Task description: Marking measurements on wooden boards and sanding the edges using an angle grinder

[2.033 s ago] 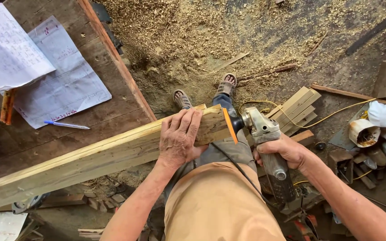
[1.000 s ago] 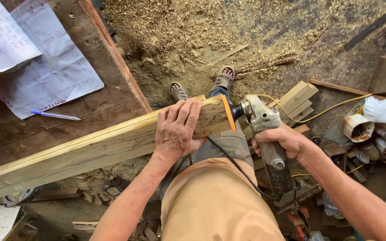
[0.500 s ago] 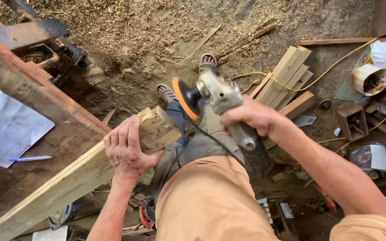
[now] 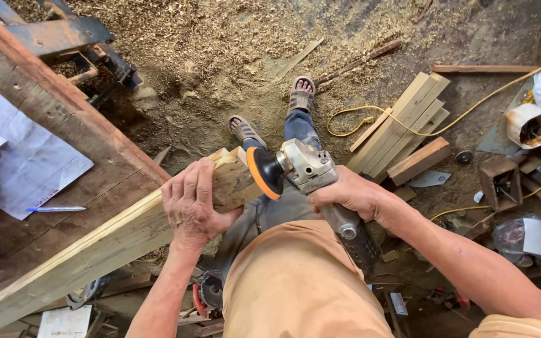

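My left hand (image 4: 190, 203) lies flat on top of a long pale wooden plank (image 4: 104, 241), gripping it near its end. The plank runs from the lower left up toward the middle. My right hand (image 4: 349, 197) holds an angle grinder (image 4: 311, 178) by its body. The grinder's orange-rimmed black disc (image 4: 264, 173) faces the plank's end, close to it or touching. My two sandalled feet (image 4: 270, 112) stand on the sawdust-covered ground below.
A dark wooden workbench (image 4: 51, 144) at the left carries paper sheets (image 4: 29, 166) and a blue pen (image 4: 54, 209). A stack of wood offcuts (image 4: 405, 128) and a yellow cable (image 4: 370, 116) lie to the right, with cluttered boxes and a can (image 4: 527, 125) further right. Another tool (image 4: 205, 294) sits under the plank.
The view has swung so the bench sits further left. My right hand has lifted and turned the grinder, bringing its disc face-on to the plank's end. My left hand stays on the plank.
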